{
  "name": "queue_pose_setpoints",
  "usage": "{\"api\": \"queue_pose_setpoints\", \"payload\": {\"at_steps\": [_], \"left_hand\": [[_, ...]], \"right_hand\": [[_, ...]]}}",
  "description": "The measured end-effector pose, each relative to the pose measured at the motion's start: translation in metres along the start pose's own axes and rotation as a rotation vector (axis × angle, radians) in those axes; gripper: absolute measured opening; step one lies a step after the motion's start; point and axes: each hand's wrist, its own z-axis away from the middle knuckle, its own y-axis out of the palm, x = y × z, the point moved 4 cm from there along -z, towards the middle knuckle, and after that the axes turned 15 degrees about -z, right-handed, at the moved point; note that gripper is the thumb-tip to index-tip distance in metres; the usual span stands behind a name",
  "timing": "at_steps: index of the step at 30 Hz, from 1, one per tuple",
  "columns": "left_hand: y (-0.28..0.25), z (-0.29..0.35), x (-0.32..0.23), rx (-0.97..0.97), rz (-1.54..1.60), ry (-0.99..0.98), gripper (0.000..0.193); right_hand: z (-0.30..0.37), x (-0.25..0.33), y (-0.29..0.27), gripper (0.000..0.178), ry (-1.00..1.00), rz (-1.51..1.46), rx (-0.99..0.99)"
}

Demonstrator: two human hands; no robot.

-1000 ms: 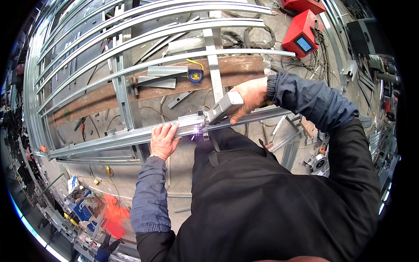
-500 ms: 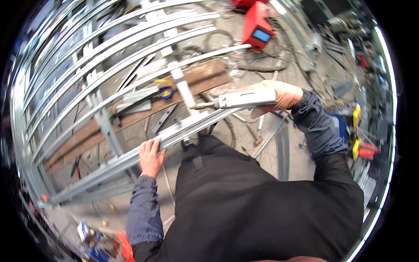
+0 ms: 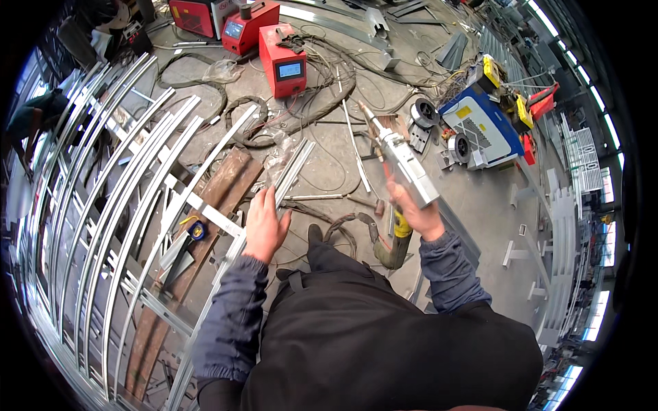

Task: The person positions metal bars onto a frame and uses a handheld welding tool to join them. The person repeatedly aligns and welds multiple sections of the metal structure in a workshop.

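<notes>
My right hand (image 3: 419, 211) is wrapped around a silver handheld welding gun (image 3: 411, 170). The gun's narrow nozzle points away from me and slightly left, clear of the metal frame. From below its grip runs a thick hose (image 3: 392, 252) with a yellow section near my palm. My left hand (image 3: 264, 225) lies over the nearest steel rail (image 3: 295, 168), fingers stretched out and thumb apart. That rail belongs to a frame of long, parallel steel profiles (image 3: 147, 226) on my left. A blue tape measure (image 3: 197, 230) sits by a rusty beam (image 3: 229, 171) among the rails.
Red machines with screens (image 3: 282, 65) stand at the far side, with cables coiled across the floor. At right is a blue-and-white box-shaped machine (image 3: 483, 127) near wire spools (image 3: 425, 113). A hammer (image 3: 379, 207) lies ahead. Another person (image 3: 31, 127) bends at far left.
My view has turned. The welding gun has swung from pointing left over the rail to pointing away from me, right of it. My left hand sits farther along the rail, fingers straighter.
</notes>
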Motion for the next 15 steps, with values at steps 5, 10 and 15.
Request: {"api": "queue_pose_setpoints", "payload": {"at_steps": [5, 10, 15], "left_hand": [[0.094, -0.08, 0.0, 0.175, -0.209, -0.07, 0.091], [0.13, -0.109, 0.007, 0.247, -0.22, -0.13, 0.064], [0.139, -0.11, 0.013, 0.269, -0.312, -0.155, 0.054]], "right_hand": [[0.018, -0.031, 0.003, 0.083, -0.063, 0.152, 0.095], [0.014, -0.073, -0.007, 0.083, -0.076, 0.185, 0.164], [-0.009, -0.103, -0.006, 0.081, -0.018, 0.148, 0.238]]}}
